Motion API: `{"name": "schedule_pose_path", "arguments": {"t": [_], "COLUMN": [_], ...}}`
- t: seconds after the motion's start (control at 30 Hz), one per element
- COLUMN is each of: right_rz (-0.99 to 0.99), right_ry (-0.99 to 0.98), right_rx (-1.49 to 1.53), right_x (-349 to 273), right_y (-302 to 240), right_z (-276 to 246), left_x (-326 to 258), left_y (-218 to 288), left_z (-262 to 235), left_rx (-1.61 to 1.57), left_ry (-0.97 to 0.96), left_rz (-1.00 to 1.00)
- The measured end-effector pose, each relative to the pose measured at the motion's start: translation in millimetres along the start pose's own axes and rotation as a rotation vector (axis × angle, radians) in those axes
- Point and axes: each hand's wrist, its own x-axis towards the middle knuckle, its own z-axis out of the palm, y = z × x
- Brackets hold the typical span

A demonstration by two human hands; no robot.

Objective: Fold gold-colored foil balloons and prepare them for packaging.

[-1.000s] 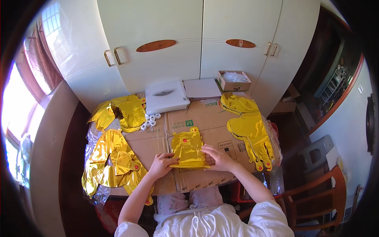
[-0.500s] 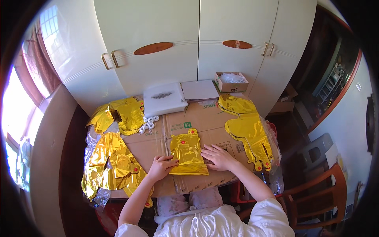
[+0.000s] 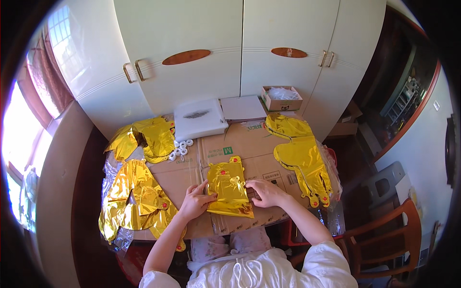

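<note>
In the head view, we see a folded gold foil balloon (image 3: 229,188) lying flat on a flattened brown cardboard sheet (image 3: 259,144) that covers the table, near the front edge and roughly at its middle. Our left hand (image 3: 196,201) rests on the balloon's left edge, fingers spread and laid flat rather than curled; it presses the foil and has nothing clasped. Our right hand (image 3: 265,192) lies on the balloon's right edge in the same manner, open and flat, fingertips touching the foil (whether the thumb tucks under the edge we cannot tell).

To the left, a heap of crumpled gold foil balloons (image 3: 134,201) hangs partly over the table edge, and a second gold heap (image 3: 146,137) sits behind it. Just beside that heap lies a cluster of small white rings (image 3: 180,149). A long unfolded gold foil balloon (image 3: 300,153) stretches along the right side. Toward the back stand a flat white box (image 3: 199,118), a white card sheet (image 3: 242,107) and a small open cardboard box (image 3: 282,98), all before white cupboard doors (image 3: 240,48). A wooden chair (image 3: 389,240) stands at lower right.
</note>
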Motion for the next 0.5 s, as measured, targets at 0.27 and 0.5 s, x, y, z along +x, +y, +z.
{"name": "schedule_pose_path", "arguments": {"t": [0.27,0.5], "right_rz": [-0.184,-0.160], "right_ry": [-0.042,-0.086], "right_rx": [-0.353,-0.355], "right_x": [2,5], "right_y": [-17,-15], "right_z": [-10,-9], "left_x": [0,-2], "left_y": [-4,-9], "left_z": [1,7], "left_rx": [-0.027,-0.101], "left_ry": [-0.021,-0.007], "left_rz": [0.051,-0.001]}}
